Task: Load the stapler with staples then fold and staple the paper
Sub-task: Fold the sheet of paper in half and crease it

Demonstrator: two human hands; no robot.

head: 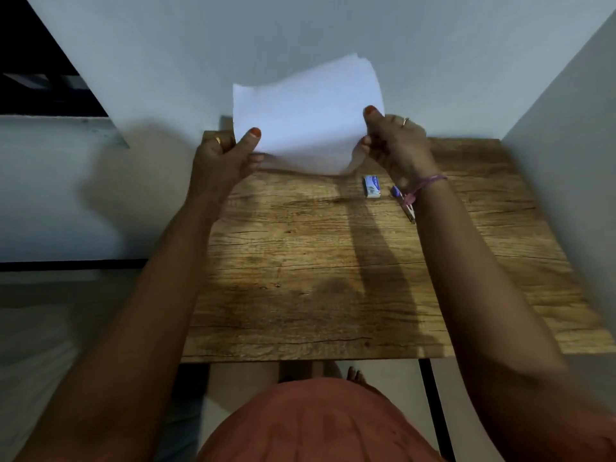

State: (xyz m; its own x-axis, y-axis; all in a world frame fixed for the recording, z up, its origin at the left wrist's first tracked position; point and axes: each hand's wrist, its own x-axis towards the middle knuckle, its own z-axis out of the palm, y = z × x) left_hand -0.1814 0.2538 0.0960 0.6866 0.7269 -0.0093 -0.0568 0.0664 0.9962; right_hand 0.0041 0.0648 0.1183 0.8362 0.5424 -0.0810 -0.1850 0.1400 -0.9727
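Presently: paper [306, 121], held above the table's [300, 261] far edge, light and limp, best taken by its side edges. Left hand [223, 155] and right hand [393, 141] each pinch one side. Staple box [371, 186], lying closed, contents unseen; stapler [405, 205] alongside, partly hidden.

Near and middle desk [300, 278] is bare wood, open to a hand from the front edge. Far end is crowded: paper [306, 118] held up over the far edge by left hand [223, 155] and right hand [396, 145], blocking straight reach to the wall [233, 45]. Staple box [371, 186] lies just right of the paper's lower corner; stapler [405, 203] just beside it, partly under the right wrist. Side wall [566, 128] closes off the desk's right. Left of the desk is open.
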